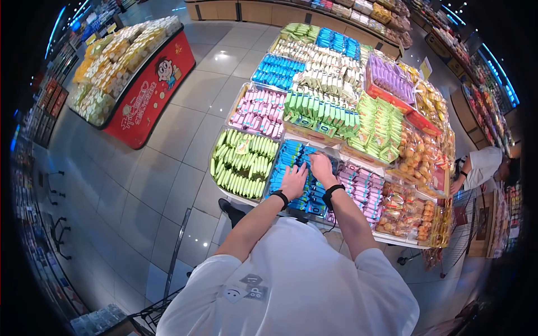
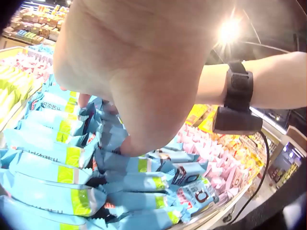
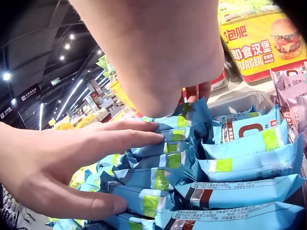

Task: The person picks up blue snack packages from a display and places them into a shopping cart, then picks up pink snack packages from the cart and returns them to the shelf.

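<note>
Blue snack packets [image 1: 288, 154] with green bands lie in tight rows in a bin at the front of the display. My left hand [image 1: 293, 182] rests over the left row, its fingers stretched across the packets and its thumb apart on the near side. In the right wrist view, that left hand [image 3: 72, 165] touches the packet tops. My right hand [image 1: 321, 168] is at the bin's far end, fingers bent down. There it pinches a blue packet [image 3: 199, 117] tilted upright, with fingertips [image 3: 205, 91] showing behind it; the palm hides its thumb.
Green packets [image 1: 246, 162] fill the bin on the left, pink packets [image 1: 358, 187] the one on the right. A yellow burger box [image 3: 264, 45] stands behind the bin. A red-sided display [image 1: 151, 95] is across the aisle; another person [image 1: 485, 168] stands at the right near a cart [image 1: 465, 224].
</note>
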`<state>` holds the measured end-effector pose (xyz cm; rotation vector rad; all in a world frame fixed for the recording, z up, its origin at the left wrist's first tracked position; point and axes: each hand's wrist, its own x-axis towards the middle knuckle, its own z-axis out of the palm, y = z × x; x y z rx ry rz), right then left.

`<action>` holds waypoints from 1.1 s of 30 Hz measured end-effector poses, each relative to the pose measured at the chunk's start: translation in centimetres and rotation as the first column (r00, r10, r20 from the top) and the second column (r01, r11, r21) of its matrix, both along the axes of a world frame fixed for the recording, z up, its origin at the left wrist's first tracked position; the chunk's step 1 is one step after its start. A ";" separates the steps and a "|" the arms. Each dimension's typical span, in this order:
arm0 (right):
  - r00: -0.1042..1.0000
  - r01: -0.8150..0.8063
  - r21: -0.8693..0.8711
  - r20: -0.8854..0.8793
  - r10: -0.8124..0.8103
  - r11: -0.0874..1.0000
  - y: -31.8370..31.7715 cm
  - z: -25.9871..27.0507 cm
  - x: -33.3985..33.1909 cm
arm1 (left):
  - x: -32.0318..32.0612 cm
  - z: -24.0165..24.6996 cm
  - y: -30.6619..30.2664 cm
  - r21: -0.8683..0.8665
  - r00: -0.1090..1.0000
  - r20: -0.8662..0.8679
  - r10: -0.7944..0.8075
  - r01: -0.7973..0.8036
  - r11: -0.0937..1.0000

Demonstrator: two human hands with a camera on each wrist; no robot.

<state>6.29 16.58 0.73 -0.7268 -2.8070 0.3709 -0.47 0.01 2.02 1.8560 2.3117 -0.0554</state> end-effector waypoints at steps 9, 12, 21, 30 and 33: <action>0.986 0.101 -0.015 -0.131 -0.102 0.995 -2.1 6.0 2.9 | -4.1 4.4 -5.2 0.167 0.967 0.229 0.113 -0.153 0.974; 0.975 0.141 -0.146 -0.151 -0.163 0.979 -2.8 7.9 7.1 | -5.4 5.9 -9.0 0.081 0.926 0.347 0.150 -0.189 0.979; 0.933 0.360 -0.492 0.193 -0.304 0.792 -9.3 5.4 18.5 | -3.3 5.0 -15.2 0.010 0.685 0.705 0.185 -0.270 0.963; 0.859 0.510 -0.488 0.243 -0.451 0.708 -11.3 2.3 18.1 | 0.5 6.3 -10.9 0.125 0.807 0.584 -0.087 0.016 0.992; 0.840 0.539 -0.376 0.299 -0.452 0.754 -11.7 2.0 17.3 | 1.4 6.7 -9.7 0.083 0.809 0.581 -0.093 0.055 0.995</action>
